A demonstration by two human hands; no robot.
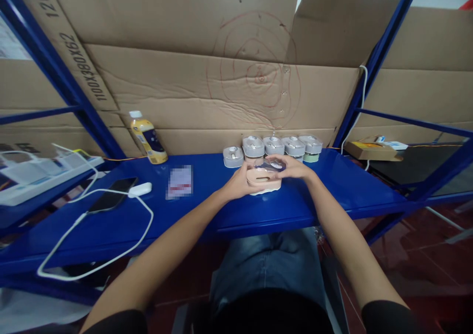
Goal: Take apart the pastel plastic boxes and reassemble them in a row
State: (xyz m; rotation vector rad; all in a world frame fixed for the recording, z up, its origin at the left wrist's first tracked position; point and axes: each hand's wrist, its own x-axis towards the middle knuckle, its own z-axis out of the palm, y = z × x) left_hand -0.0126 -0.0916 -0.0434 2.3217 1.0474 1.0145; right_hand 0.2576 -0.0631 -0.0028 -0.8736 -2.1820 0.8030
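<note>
A pale peach rounded container (264, 184) with a dark slot in its front is between my hands, just above or on the blue shelf. Its clear lid (272, 165) shows on top; whether it is fully seated I cannot tell. My left hand (238, 182) grips the container's left side, fingers curled round it. On the other side, my right hand (293, 168) is closed over the lid and right edge. Right behind the hands stands a row of similar small containers with translucent grey lids (253, 146), partly hidden by my fingers.
On the blue shelf (207, 216) lie a blurred card (180, 182), a phone (113, 196) and a white cable (148, 225). A yellow bottle (148, 138) stands against the cardboard (166, 83). A power strip (51, 176) is at left, an open cardboard box (373, 151) at right.
</note>
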